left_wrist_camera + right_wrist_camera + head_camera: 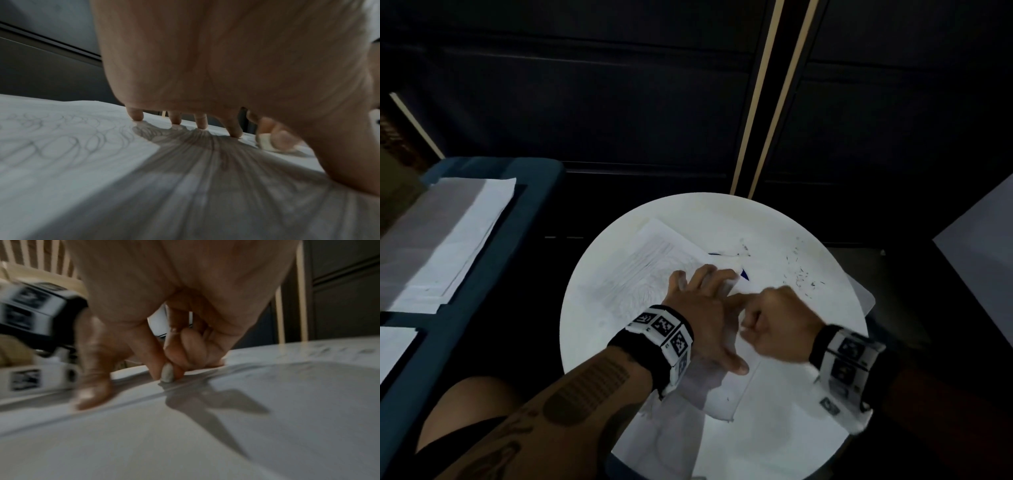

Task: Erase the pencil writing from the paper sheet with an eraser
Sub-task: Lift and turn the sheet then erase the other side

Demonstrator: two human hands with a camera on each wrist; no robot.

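Dim office/lounge, round white table (808, 394), paper stacks (448, 236), dark wall panels (619, 85)

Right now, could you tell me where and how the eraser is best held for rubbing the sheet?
Pinch the eraser by its upper sides, from above, as the right hand does: it is a small upright nub, and its lower tip must stay bare against the paper sheet. The left hand presses the sheet flat.

One round table (774, 219), one scribbled sheet (640, 270), one eraser (167, 374), two hands, two wristbands.
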